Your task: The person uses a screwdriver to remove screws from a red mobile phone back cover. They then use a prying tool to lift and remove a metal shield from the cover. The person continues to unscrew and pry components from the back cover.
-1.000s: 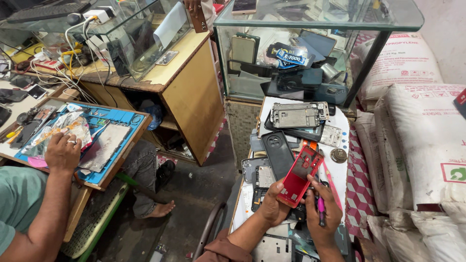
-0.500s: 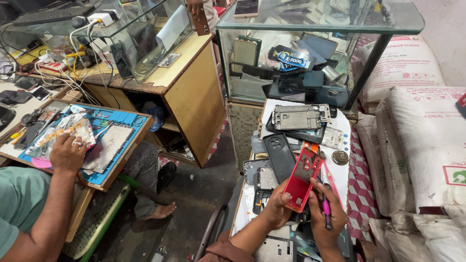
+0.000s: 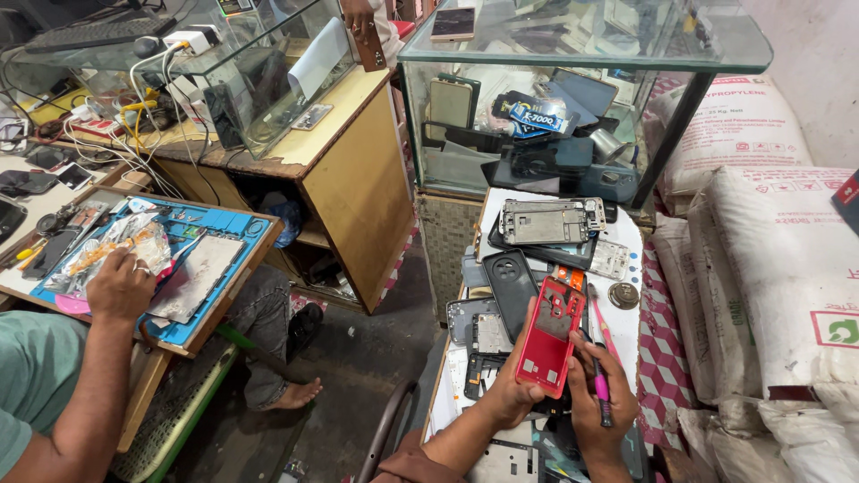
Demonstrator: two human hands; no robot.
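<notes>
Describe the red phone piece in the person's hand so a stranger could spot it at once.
Find the white table below the glass case. At its near end, the left hand holds up a red phone frame. It is the only red part there; neighbouring shells are black or grey.

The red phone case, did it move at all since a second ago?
Barely. The left hand keeps holding the red phone case, now tipped a little more upright over the white table. The right hand still grips the pink tool. The co-worker's hand stays on the blue mat.
</notes>
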